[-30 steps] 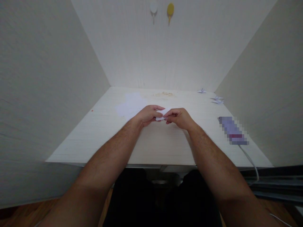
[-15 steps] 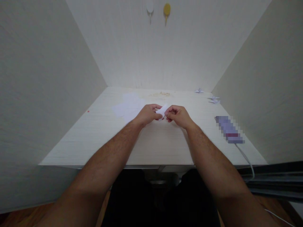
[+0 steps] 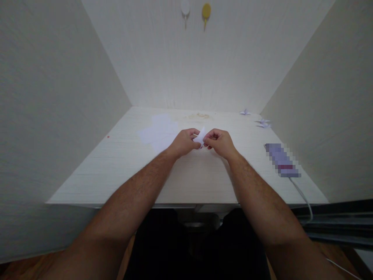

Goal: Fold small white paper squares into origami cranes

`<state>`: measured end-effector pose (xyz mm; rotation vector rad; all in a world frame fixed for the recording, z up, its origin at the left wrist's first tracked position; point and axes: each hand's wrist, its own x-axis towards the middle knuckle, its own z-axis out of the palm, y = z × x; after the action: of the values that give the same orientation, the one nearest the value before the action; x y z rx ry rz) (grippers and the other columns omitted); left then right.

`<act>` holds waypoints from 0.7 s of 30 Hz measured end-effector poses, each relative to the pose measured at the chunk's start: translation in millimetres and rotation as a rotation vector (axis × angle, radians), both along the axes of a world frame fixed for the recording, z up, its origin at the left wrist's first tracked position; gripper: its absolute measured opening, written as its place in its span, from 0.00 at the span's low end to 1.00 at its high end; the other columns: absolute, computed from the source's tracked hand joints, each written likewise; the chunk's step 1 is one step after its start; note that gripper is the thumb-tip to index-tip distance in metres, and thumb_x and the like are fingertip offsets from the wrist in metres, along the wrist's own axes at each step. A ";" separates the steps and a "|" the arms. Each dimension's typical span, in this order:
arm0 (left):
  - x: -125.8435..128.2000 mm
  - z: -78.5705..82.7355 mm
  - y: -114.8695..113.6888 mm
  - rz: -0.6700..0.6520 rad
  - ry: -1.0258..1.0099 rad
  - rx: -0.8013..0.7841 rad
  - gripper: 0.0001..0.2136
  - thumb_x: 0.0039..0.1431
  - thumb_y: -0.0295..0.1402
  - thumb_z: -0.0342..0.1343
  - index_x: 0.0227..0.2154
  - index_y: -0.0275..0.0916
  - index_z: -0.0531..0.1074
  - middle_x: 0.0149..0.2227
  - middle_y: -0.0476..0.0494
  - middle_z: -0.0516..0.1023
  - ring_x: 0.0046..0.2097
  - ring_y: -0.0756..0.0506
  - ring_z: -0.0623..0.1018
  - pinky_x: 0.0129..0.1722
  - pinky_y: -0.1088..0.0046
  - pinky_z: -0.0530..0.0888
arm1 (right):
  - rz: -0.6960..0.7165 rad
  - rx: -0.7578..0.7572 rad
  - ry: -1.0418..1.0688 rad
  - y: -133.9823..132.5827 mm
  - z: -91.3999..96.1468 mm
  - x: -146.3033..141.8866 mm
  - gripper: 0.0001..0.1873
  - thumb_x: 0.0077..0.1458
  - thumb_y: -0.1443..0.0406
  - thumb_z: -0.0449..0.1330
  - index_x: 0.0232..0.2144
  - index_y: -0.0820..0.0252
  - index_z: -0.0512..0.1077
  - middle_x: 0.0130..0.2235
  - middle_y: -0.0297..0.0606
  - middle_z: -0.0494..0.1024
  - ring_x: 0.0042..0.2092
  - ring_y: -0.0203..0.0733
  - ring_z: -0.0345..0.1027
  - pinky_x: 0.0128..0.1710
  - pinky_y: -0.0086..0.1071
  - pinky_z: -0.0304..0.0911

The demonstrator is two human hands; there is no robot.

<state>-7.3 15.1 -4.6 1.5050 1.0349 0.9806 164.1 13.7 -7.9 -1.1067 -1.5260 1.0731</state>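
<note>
Both my hands meet over the middle of the white table (image 3: 116,163), pinching a small folded piece of white paper (image 3: 201,136) between them. My left hand (image 3: 184,142) grips its left side with curled fingers. My right hand (image 3: 220,142) pinches the right side, fingers closed. The paper stands tilted, a corner pointing up, just above the tabletop. Several flat white paper sheets (image 3: 159,130) lie on the table to the left of my hands.
Small folded paper figures (image 3: 263,123) and another (image 3: 244,112) sit at the far right corner. A blurred-out flat device (image 3: 282,160) with a white cable (image 3: 303,198) lies at the right. Walls close in on three sides. Two hooks (image 3: 206,11) hang on the back wall.
The folded paper has turned from lying nearly flat between my fingers to standing tilted upward. Both hands stayed together in the middle of the table.
</note>
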 end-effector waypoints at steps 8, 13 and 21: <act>1.1 1.0 -1.0 0.006 -0.067 -0.036 0.17 0.40 0.19 0.62 0.38 0.33 0.72 0.28 0.47 0.79 0.28 0.51 0.77 0.31 0.74 0.72 | 0.072 0.024 0.107 3.6 -2.4 2.2 0.12 0.43 0.59 0.68 0.25 0.60 0.70 0.21 0.31 0.75 0.23 0.33 0.68 0.23 0.28 0.66; -1.9 9.7 -3.8 0.016 -0.201 -0.240 0.21 0.43 0.19 0.62 0.43 0.32 0.69 0.27 0.48 0.77 0.26 0.50 0.77 0.30 0.73 0.74 | 0.156 0.044 0.178 7.2 -6.4 7.4 0.14 0.42 0.59 0.69 0.29 0.58 0.71 0.25 0.31 0.76 0.28 0.37 0.72 0.27 0.31 0.69; -8.8 12.5 -6.8 -0.126 -0.231 -0.354 0.22 0.42 0.20 0.65 0.43 0.35 0.68 0.33 0.46 0.78 0.30 0.49 0.79 0.34 0.71 0.75 | 0.049 0.507 -0.265 4.3 -1.5 8.4 0.04 0.46 0.66 0.69 0.26 0.56 0.76 0.49 0.41 0.73 0.49 0.44 0.69 0.43 0.39 0.68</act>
<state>-16.1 8.3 7.8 1.1230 0.8823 0.8109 172.5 18.0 -9.4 -0.8773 -1.9069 0.5311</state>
